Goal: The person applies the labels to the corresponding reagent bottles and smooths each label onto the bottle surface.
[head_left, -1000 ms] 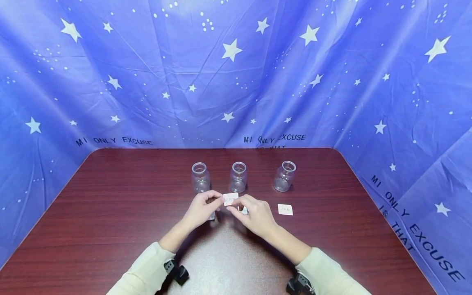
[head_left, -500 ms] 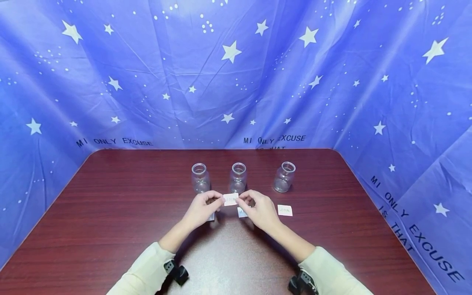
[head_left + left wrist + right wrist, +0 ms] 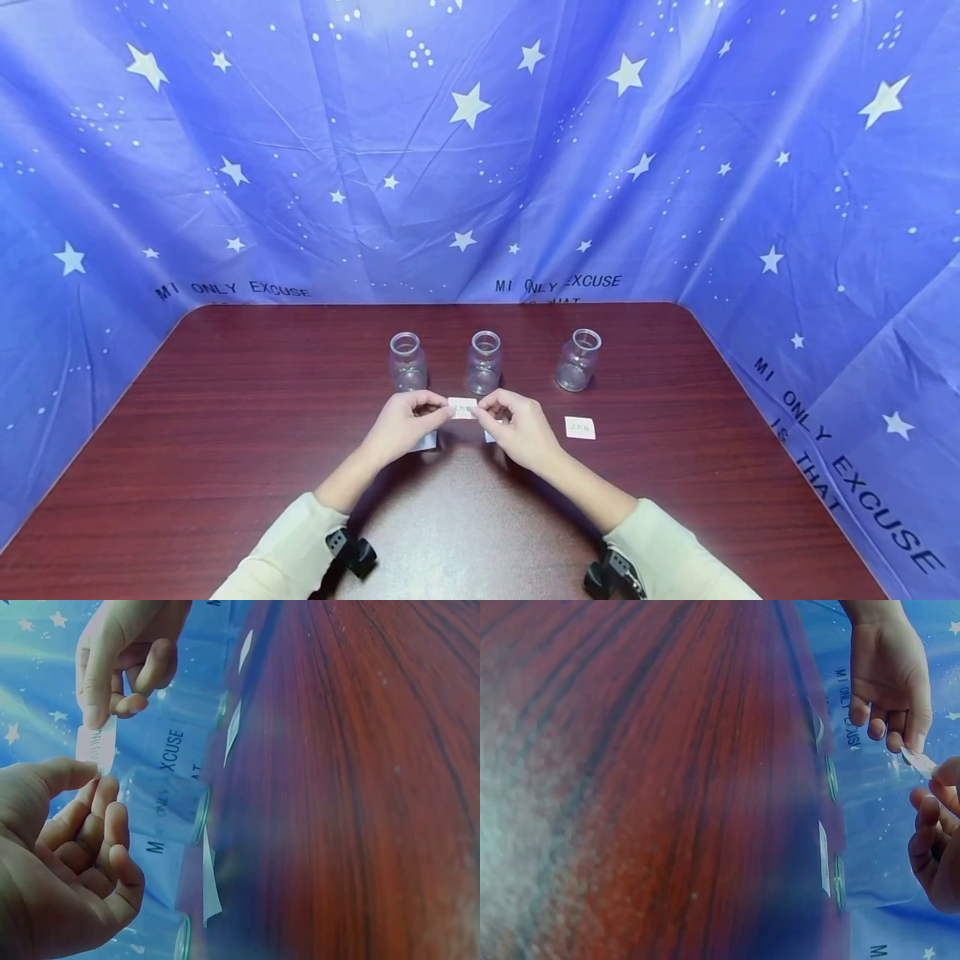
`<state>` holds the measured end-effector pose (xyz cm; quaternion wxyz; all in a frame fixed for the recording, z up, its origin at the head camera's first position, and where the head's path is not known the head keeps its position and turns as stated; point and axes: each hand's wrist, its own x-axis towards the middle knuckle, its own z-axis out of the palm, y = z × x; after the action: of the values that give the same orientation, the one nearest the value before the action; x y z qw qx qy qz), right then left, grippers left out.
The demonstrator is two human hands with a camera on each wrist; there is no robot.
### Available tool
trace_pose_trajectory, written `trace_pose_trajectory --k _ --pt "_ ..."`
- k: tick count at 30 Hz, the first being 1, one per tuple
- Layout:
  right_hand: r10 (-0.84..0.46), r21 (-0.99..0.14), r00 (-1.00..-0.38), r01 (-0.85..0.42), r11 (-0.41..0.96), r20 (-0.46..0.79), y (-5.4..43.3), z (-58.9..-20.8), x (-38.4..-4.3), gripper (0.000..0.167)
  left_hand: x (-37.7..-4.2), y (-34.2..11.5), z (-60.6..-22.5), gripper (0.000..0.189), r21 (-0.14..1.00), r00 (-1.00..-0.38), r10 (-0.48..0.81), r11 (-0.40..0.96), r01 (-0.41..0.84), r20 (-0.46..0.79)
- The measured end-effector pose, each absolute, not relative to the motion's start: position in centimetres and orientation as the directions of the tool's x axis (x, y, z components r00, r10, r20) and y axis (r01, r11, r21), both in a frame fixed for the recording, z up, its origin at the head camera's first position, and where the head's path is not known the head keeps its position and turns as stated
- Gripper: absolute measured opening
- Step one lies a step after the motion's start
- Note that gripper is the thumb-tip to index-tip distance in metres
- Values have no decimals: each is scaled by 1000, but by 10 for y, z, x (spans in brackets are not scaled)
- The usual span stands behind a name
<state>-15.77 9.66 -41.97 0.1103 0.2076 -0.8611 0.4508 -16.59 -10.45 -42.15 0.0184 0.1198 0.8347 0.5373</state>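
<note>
A small white paper label [image 3: 462, 407] with handwriting on it is stretched between both hands, above the table. My left hand [image 3: 395, 429] pinches its left edge between thumb and forefinger, the other fingers loosely bent, as the left wrist view shows. At the opposite edge, the thumb and fingertips of my right hand [image 3: 527, 429] pinch the label. Just beyond the hands stand a left glass jar [image 3: 408, 362] and a middle glass jar [image 3: 485, 364], both upright and without lids. Under the hands lie two more paper pieces, a left one [image 3: 425, 442] and a right one [image 3: 491, 434], each partly hidden.
A third glass jar [image 3: 578, 361] stands upright at the right, with a written label [image 3: 580, 427] lying in front of it. The dark red wooden table [image 3: 225, 467] ends at a blue curtain [image 3: 405, 142] with stars.
My right fingers have shifted from over the label's front to its right edge. Both hands have then moved slightly left with the label.
</note>
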Motion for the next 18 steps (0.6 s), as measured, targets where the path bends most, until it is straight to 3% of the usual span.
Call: trace_pose_trajectory --k 12,18 --pt "-305 -713 -869 -495 496 391 85 -420 -162 5 -167 -118 -423 16 880 -982 169 449 154 86" --pt "-311 -707 -872 -489 510 379 80 -417 -164 5 -167 -122 -422 19 906 -983 165 397 146 86"
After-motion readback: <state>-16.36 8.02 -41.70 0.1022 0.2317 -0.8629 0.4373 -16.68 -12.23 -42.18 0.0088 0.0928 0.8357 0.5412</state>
